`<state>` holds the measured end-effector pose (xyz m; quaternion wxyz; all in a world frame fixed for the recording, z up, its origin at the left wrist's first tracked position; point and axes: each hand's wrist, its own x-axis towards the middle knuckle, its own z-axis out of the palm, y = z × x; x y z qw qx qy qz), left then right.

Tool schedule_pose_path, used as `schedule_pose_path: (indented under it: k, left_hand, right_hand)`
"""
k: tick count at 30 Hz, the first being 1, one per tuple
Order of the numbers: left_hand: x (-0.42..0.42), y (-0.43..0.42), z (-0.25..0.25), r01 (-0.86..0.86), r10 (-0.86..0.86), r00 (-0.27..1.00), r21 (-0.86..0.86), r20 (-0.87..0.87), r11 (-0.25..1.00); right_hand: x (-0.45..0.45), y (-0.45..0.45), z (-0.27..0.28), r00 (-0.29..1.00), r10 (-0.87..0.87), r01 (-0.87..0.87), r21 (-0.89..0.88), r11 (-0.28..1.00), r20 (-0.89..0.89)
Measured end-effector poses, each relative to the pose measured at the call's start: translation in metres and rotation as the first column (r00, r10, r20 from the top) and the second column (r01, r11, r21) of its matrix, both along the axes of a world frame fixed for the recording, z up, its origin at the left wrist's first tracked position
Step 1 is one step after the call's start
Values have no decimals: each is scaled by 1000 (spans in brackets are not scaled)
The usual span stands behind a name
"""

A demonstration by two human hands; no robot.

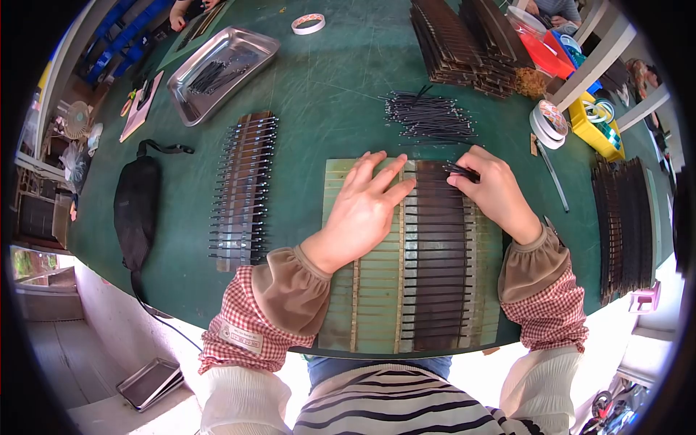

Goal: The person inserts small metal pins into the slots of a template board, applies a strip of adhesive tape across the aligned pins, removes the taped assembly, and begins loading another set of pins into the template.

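My left hand (360,210) lies with fingers spread on a pale green board (341,304), its fingertips beside a dark strip. Along that dark strip (438,290), thin black rods lie crosswise in evenly spaced rows. Over the strip's top right, my right hand (494,185) pinches a small bunch of black rods (464,172); their exact kind I cannot make out. Just beyond the board is a loose pile of similar black rods (428,116) with pale tips. Left of the board, a brown strip (246,185) carries a finished-looking row of rods.
A metal tray (254,49) holding more rods stands at the back left, near a black pouch (138,210). Stacked dark strips (471,43) lie at the back right. Tape rolls (549,123), a yellow bin (598,127) and another strip stack (622,232) line the right side.
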<state>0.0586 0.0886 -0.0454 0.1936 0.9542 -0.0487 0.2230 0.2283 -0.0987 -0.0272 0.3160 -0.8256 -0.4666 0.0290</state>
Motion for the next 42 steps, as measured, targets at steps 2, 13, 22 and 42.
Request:
schedule_pose_path:
  k: [2,13,22,42]
  left_hand:
    - [0,1,0,0,0,1000,8,4,1000]
    - [-31,-5,14,19,29,991,-346,133,938]
    - [-210,-56,29,-131,242,950,-454,197,882]
    - [-284,-109,-18,-212,321,879,-892,-353,-400]
  right_hand:
    - [0,0,2,1000,-2,2,-19,1000,-7]
    - [37,-3,9,992,42,-33,76,997,-119]
    - [53,49,-7,921,258,-277,24,961,292]
    - [1,-37,60,984,126,-137,82,987,126]
